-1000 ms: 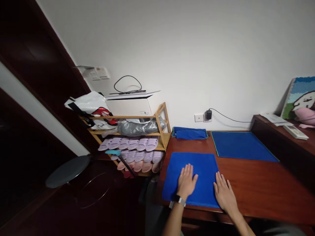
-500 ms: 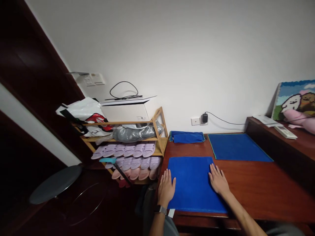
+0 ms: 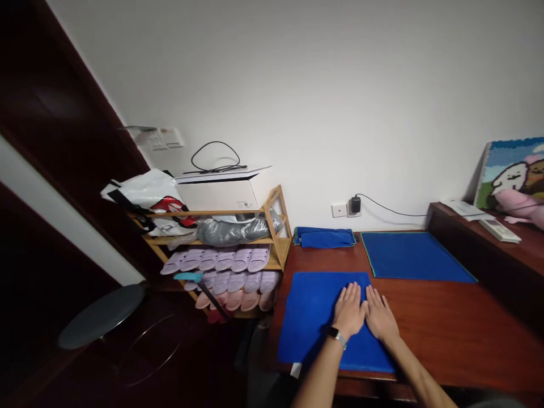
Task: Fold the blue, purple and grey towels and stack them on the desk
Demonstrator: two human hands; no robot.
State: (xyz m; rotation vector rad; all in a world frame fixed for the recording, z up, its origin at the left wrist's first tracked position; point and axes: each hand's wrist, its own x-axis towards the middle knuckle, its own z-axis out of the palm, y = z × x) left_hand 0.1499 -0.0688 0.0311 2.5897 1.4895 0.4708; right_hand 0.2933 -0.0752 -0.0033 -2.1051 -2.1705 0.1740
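A blue cloth (image 3: 310, 311) lies spread flat on the brown wooden table (image 3: 450, 323), close to its front edge. Flat on the right part of this cloth rests my left hand (image 3: 351, 310), fingers stretched out and pointing away from me. Beside it, at the cloth's right edge, my right hand (image 3: 381, 317) also lies flat with extended fingers. The two thumbs are close together. Neither hand grips anything. A white tag (image 3: 296, 370) sticks out at the near left edge of the cloth.
Farther back lie a second spread blue cloth (image 3: 416, 256) and a folded blue cloth (image 3: 325, 237). A black plug (image 3: 356, 204) sits in the wall socket. Left of the table stands a wooden rack (image 3: 278, 226) with slippers (image 3: 225, 259), and a round stool (image 3: 102, 317). A remote control (image 3: 499, 230) lies on the raised ledge.
My left hand has moved right across the cloth, from its left edge to beside my right hand. The right hand stays in nearly the same place at the right edge.
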